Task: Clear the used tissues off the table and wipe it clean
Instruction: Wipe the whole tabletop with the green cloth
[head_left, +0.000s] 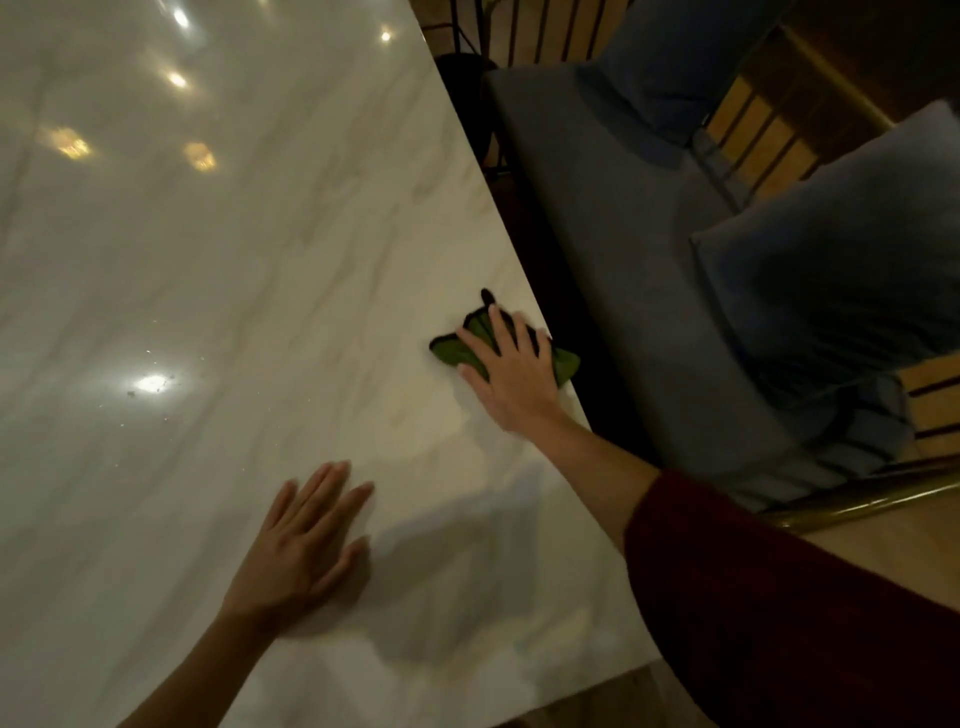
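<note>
A glossy white marble table (234, 249) fills most of the view. Near its right edge lies a green cloth (457, 351) with a dark border. My right hand (511, 371) presses flat on that cloth, fingers spread and straight, and part of the cloth hangs over the table's edge. My left hand (306, 540) rests flat on the tabletop nearer to me, fingers straight, holding nothing. Small crumbs or droplets (150, 384) speckle the surface at the left around a light reflection. No tissues are in view.
A grey-blue bench seat (623, 234) with two blue cushions (841, 280) runs along the table's right side. A brass-coloured rail (857, 499) and wooden slats lie beyond it. The table's near corner sits at the lower right.
</note>
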